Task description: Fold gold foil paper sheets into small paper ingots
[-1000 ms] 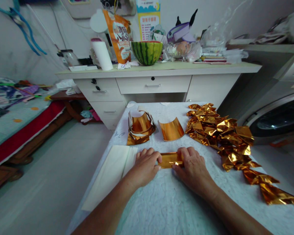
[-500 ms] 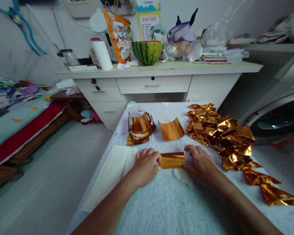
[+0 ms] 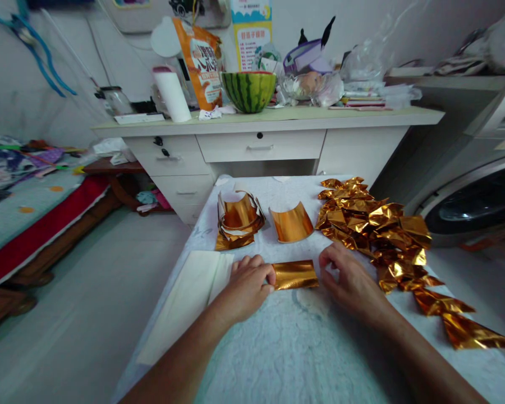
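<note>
My left hand (image 3: 252, 285) pinches the left end of a gold foil sheet (image 3: 295, 275), which lies low over the table, its surface shiny and slightly curved. Just off the sheet's right end is my right hand (image 3: 345, 276), fingers bent, thumb and forefinger a little apart with nothing visible between them. Beyond the hands a curved gold foil piece (image 3: 293, 223) rests by itself. Left of that sits a stack of curled gold foil sheets (image 3: 239, 216) with pale edges. Folded white paper (image 3: 185, 303) lies beside my left forearm.
A heap of twisted gold foil pieces (image 3: 370, 224) runs down the right side of the cloth-covered table (image 3: 278, 359). Behind stands a white desk (image 3: 261, 145) bearing a cut watermelon (image 3: 249, 92) and an orange pouch (image 3: 200, 67). A washing machine (image 3: 480, 168) is at right.
My right hand has let go of the foil sheet's right end and drawn slightly away from it. My left hand keeps its hold. The sheet looks flatter now.
</note>
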The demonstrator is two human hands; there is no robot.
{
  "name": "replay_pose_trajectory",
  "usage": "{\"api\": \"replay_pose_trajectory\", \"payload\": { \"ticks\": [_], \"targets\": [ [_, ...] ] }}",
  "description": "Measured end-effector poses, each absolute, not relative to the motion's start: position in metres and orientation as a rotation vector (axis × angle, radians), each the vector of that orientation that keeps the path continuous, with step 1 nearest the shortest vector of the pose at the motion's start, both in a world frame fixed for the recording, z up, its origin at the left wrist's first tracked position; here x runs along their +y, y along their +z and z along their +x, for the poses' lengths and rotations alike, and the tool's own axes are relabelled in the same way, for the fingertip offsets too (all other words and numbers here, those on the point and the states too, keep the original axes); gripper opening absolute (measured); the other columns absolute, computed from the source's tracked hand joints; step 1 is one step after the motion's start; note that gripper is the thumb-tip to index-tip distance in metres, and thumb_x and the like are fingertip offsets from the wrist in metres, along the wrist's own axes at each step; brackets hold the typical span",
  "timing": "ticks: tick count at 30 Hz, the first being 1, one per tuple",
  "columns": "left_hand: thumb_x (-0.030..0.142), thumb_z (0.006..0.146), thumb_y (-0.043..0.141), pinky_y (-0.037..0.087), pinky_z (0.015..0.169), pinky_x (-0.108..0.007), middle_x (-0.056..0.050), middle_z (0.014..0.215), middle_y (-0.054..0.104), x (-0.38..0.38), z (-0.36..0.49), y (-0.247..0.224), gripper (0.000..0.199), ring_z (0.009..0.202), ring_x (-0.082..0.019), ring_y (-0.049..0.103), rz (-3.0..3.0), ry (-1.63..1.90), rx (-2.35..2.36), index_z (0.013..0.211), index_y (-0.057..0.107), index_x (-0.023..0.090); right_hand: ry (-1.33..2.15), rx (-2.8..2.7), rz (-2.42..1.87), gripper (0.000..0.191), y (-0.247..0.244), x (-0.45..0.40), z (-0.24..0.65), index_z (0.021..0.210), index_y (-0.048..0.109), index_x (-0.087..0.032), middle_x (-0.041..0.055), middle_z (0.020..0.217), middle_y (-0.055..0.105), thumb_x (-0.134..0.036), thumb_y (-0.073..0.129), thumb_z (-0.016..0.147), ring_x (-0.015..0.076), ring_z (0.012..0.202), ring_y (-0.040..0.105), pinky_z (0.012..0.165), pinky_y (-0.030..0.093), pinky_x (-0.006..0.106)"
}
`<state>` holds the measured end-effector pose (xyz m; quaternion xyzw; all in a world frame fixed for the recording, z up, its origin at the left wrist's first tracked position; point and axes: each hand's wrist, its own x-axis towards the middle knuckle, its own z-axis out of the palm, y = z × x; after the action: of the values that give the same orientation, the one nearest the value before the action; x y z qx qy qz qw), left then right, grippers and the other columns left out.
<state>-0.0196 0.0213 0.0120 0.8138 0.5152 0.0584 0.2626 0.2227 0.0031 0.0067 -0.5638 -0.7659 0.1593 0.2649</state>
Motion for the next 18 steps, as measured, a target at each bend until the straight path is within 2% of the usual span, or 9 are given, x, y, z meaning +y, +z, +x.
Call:
{"api": "replay_pose_trajectory", "payload": {
  "ticks": [3,7,11,18],
  "targets": [
    [0.018,0.081,0.052,0.031,0.086,-0.037,-0.001,0.096,0.057,0.02,-0.02,0.012,0.01,0.1,-0.022,0.048,2.232,0.172,1.385,0.085,0.058,0.024,0.458,-2.207,-1.37,0.011,0.014,-0.003,0.21,0.079,0.052,-0.021,0.0039,0.084,0.055,-0.01,0.053,0.082,0.0202,0.083,0.05,0.075,0.038,0.034],
    [0.019,0.079,0.056,0.032,0.086,-0.037,-0.001,0.094,0.057,0.018,-0.021,0.008,0.008,0.098,-0.022,0.049,2.277,0.231,1.394,0.085,0.058,0.024,0.469,-2.354,-1.391,0.009,0.009,-0.006,0.198,0.082,0.06,-0.02,0.0041,0.087,0.059,-0.013,0.063,0.078,0.0218,0.085,0.049,0.075,0.034,0.035],
    [0.029,0.074,0.07,0.032,0.087,-0.038,0.001,0.091,0.055,0.017,-0.02,0.001,0.016,0.096,-0.022,0.049,2.301,0.33,1.392,0.083,0.058,0.023,0.437,-2.394,-1.408,0.008,0.001,-0.003,0.197,0.082,0.062,-0.019,0.0037,0.084,0.061,-0.013,0.058,0.084,0.0203,0.082,0.05,0.074,0.032,0.035],
    [0.029,0.072,0.078,0.033,0.082,-0.037,-0.001,0.093,0.056,0.015,-0.015,0.003,0.021,0.093,-0.022,0.049,2.457,0.45,1.321,0.087,0.064,0.024,0.408,-2.431,-1.378,0.01,0.002,0.0,0.197,0.083,0.064,-0.019,0.0039,0.084,0.062,-0.012,0.057,0.085,0.0191,0.081,0.053,0.074,0.032,0.034]
  ]
}}
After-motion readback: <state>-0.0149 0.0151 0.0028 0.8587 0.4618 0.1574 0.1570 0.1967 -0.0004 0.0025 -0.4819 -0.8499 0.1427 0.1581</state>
